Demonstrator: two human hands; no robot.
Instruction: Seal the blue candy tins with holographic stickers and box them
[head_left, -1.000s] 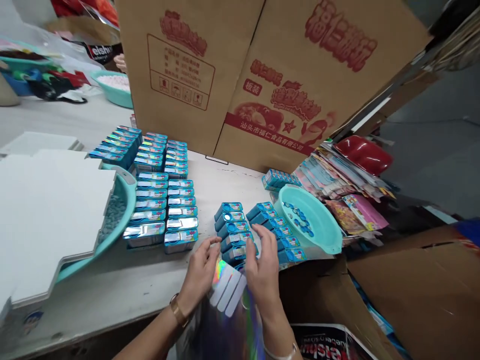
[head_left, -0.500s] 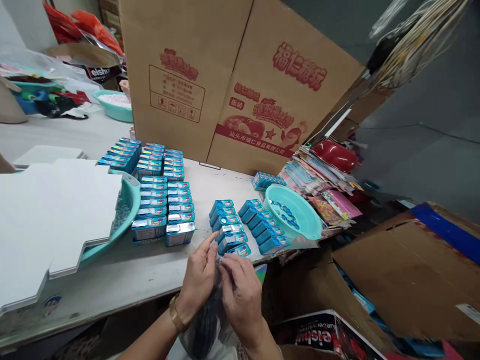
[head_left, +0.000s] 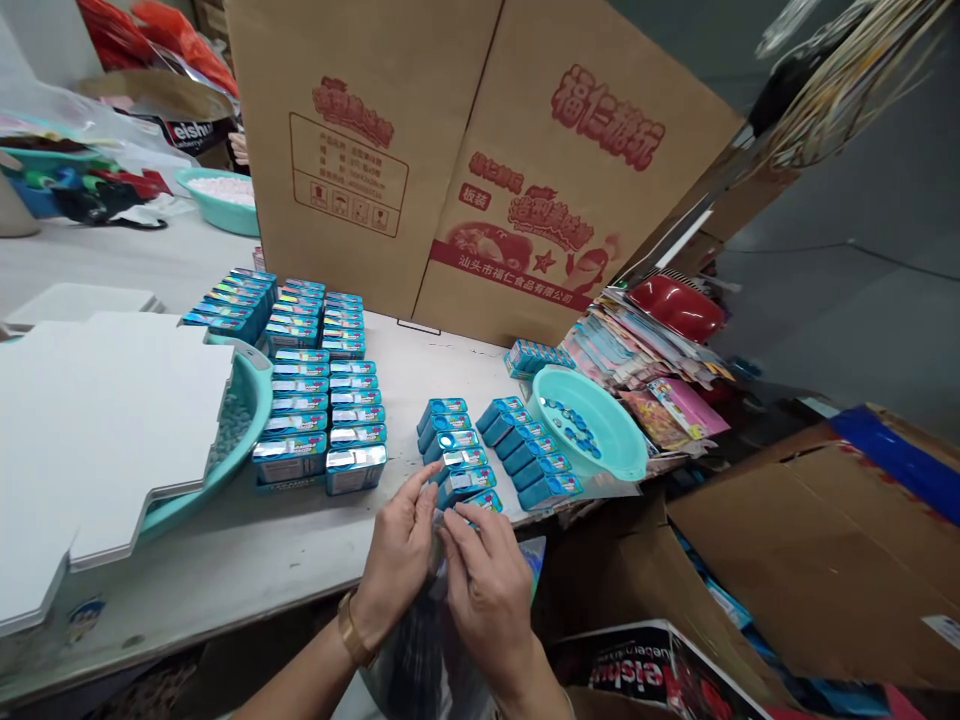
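Observation:
At the table's front edge my left hand (head_left: 401, 545) and my right hand (head_left: 484, 570) are close together, fingertips almost meeting. Both pinch what looks like the top of a clear plastic bag (head_left: 439, 645) hanging over my lap; its contents, if any, I cannot make out. An iridescent sheet (head_left: 535, 560) shows beside my right wrist. Just beyond my fingertips, several small blue boxes (head_left: 463, 457) stand in a short row. Another row of blue boxes (head_left: 525, 450) is to its right, beside a turquoise basin (head_left: 622, 440) holding small blue round pieces.
A tall cardboard carton (head_left: 420, 250) walls off the back. Many blue boxes (head_left: 356, 467) stand in rows on the left, beside white boards (head_left: 97, 430) lying over a turquoise tub (head_left: 259, 400). Stacked printed packets (head_left: 622, 345) line the right. An open carton (head_left: 810, 540) stands below.
The view has shifted slightly, so things on the left sit further left. My hands stay pinched close together, and more of the iridescent sheet shows beside my right hand.

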